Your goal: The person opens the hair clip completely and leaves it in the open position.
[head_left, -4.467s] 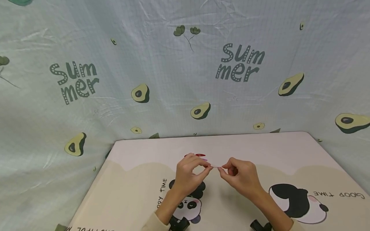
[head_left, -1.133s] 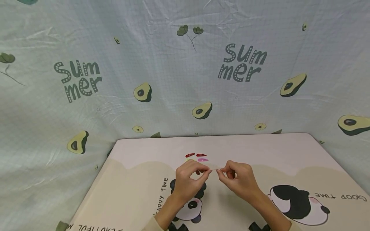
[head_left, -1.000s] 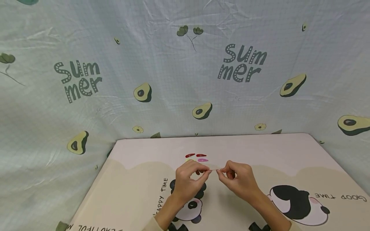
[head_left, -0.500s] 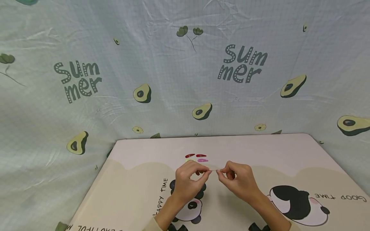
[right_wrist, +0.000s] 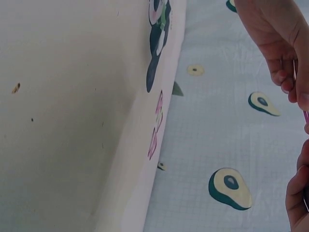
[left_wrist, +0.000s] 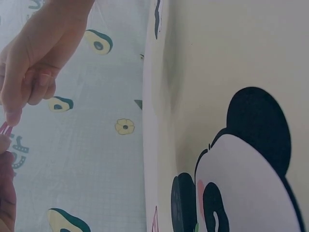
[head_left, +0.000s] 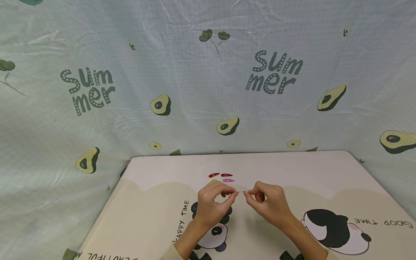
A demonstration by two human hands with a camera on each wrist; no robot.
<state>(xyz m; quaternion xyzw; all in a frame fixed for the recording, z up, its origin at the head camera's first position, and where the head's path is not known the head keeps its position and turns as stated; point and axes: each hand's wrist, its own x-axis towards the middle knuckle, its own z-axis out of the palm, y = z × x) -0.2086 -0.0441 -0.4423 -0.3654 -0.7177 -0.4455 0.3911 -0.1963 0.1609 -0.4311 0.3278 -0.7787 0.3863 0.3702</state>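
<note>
In the head view my left hand (head_left: 212, 202) and right hand (head_left: 272, 202) face each other above the middle of the table. Thumb and fingers of each pinch one end of a thin pink hair clip (head_left: 241, 191), held roughly level between them. Most of this clip is covered by fingertips. Two pink prongs of it (left_wrist: 6, 128) show in the left wrist view, at the frame's edge. Beyond the left hand lie two red hair clips (head_left: 213, 175) (head_left: 226, 175), a pinkish-purple clip (head_left: 228, 180) and a partly hidden yellow one (head_left: 214, 180).
The table (head_left: 156, 224) has a pale cover printed with a panda, a dog and lettering. A curtain (head_left: 188, 72) with avocado prints hangs behind its far edge. Black pieces (head_left: 290, 255) show near the wrists at the bottom.
Since the oldest frame both hands have come slightly nearer the body, so the loose clips show more fully. Over the last second the hands and the held clip stay almost still.
</note>
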